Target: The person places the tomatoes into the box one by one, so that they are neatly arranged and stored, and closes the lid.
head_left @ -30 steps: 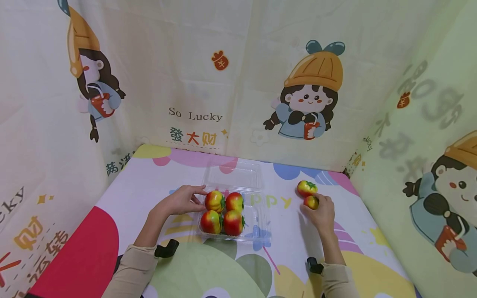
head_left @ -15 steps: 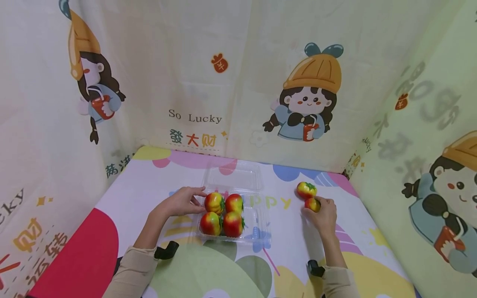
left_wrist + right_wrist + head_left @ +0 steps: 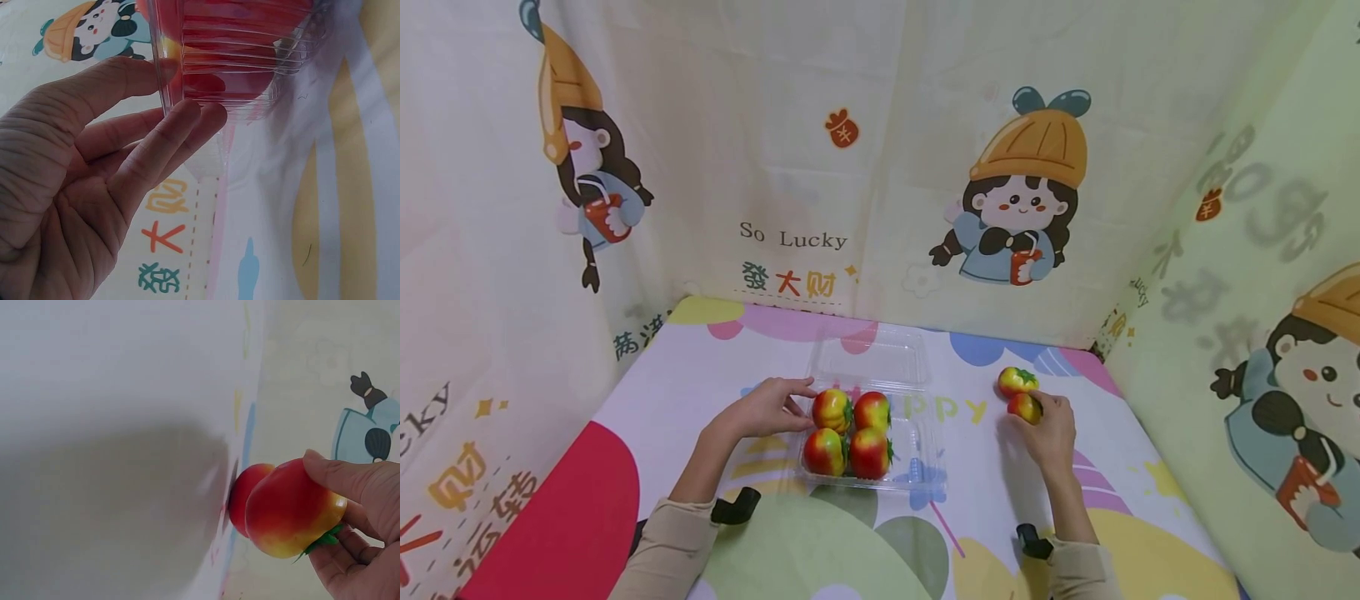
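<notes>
A clear plastic clamshell box [image 3: 917, 442] lies with its lid folded back. Several red-and-yellow fruits with green leafy tops, among them a front fruit [image 3: 869, 452], fill its left part. My left hand [image 3: 772, 406] pinches the box's left wall; in the left wrist view the thumb is seen through the plastic and the fingertips [image 3: 186, 112] press the outside. At the right, my right hand [image 3: 1051, 429] holds a smaller-looking fruit [image 3: 290, 509] between thumb and fingers, its leafy end toward the palm. Just behind it, another fruit [image 3: 1017, 381] rests on the table.
The box's lid [image 3: 868, 354] lies flat behind the box. A patterned cloth covers the table [image 3: 970, 467]. Printed curtains [image 3: 880, 208] close off the back and both sides. Black wrist mounts [image 3: 737, 503] sit at both sleeves.
The right hand and its fruit shift slightly, first a little right, then back left. The left hand stays at the box, and the fruits in the box keep their places.
</notes>
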A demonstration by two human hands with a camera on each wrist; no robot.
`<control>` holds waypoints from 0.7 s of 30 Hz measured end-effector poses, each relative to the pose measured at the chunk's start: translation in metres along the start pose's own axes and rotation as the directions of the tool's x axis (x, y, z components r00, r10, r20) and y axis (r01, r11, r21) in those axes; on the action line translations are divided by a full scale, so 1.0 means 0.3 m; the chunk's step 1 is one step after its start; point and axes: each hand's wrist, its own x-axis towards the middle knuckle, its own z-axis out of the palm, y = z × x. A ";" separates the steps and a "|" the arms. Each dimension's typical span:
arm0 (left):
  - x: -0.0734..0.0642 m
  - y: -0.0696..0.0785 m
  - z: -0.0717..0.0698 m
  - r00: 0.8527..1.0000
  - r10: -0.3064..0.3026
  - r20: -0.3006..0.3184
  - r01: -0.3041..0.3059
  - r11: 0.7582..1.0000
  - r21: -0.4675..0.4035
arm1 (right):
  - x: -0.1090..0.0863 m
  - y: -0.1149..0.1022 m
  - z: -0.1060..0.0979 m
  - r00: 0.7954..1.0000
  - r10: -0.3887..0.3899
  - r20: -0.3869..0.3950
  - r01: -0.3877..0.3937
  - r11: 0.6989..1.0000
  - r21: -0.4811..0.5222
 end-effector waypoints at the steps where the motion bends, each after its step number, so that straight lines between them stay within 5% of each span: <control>1: 0.000 0.000 0.000 1.000 0.001 0.000 -0.001 1.000 0.003 | -0.002 -0.004 -0.001 1.000 -0.007 -0.004 0.007 1.000 0.002; 21: -0.004 0.013 -0.006 1.000 0.003 0.005 -0.003 1.000 0.003 | -0.033 -0.099 -0.014 0.998 -0.061 -0.028 0.063 0.995 0.074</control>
